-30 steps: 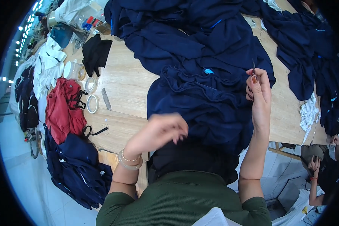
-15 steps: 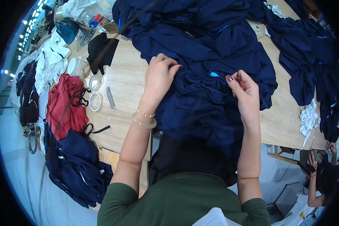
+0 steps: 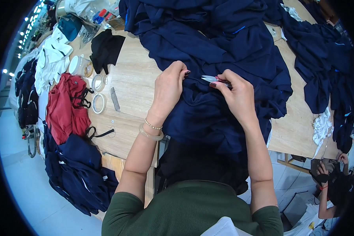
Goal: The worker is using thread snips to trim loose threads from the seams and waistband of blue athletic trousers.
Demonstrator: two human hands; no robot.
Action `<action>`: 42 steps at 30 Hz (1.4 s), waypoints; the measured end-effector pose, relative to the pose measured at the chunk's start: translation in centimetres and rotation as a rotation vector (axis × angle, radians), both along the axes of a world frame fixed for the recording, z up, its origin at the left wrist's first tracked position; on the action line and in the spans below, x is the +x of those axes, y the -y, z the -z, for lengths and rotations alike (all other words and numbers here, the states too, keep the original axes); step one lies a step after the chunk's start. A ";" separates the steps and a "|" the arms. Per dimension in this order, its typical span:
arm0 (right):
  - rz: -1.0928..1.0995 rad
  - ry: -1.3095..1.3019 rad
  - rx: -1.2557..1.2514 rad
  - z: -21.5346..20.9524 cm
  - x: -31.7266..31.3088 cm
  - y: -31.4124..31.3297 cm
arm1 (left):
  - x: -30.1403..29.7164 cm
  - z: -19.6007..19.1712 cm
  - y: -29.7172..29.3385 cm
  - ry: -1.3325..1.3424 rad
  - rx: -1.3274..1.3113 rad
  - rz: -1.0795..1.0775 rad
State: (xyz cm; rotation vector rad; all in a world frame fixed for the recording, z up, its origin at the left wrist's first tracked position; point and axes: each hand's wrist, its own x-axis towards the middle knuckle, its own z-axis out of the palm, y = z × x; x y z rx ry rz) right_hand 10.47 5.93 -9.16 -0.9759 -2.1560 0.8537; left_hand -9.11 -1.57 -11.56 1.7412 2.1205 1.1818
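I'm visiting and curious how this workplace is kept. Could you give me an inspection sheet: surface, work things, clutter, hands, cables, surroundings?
Surface: pale wooden table, much of it under cloth.
Work things: navy garment, bunched before the person; snips, blades parted.
Clutter: red garment, two ring-shaped rolls, black cloth and white tub, all left of the navy garment.
Hands: left hand pinched over the navy garment, what it grips too small to tell; right hand holds the snips.
Cables: nothing seen for certain.
Surroundings: another person's hand at lower right, navy pile at lower left, tiled floor, ceiling lights at upper left.
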 end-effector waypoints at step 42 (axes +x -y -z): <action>0.215 -0.352 -0.273 -0.3 3.8 -1.4 | -5.3 0.4 5.3 0.023 -0.107 -0.493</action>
